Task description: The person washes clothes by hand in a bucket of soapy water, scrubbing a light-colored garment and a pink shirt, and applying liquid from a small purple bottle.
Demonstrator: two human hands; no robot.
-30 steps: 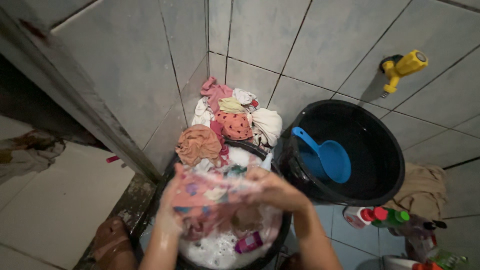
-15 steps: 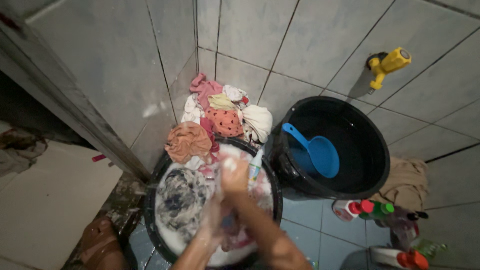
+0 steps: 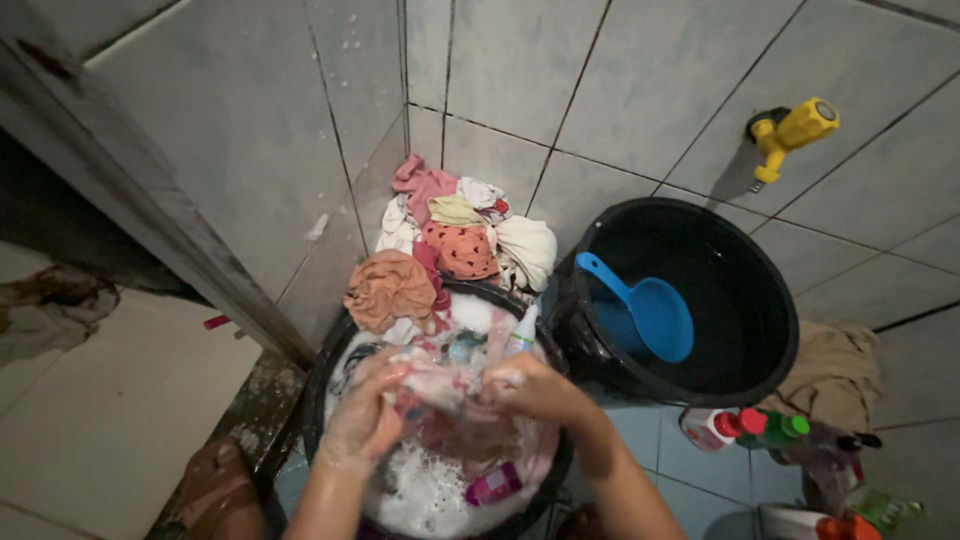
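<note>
Left hand [image 3: 365, 420] is clenched on a soapy pink garment [image 3: 440, 385] over the sudsy black basin [image 3: 325, 375] at 6 o'clock. Right hand [image 3: 530, 388] grips the same cloth's other end. Pile of laundry [image 3: 450, 240] sits at 12, black bucket [image 3: 700, 240] with a blue scoop [image 3: 650, 315] at 3.

left hand [image 3: 365, 420] — grip closed, soapy | right hand [image 3: 530, 388] — grip closed, forearms converging
</note>
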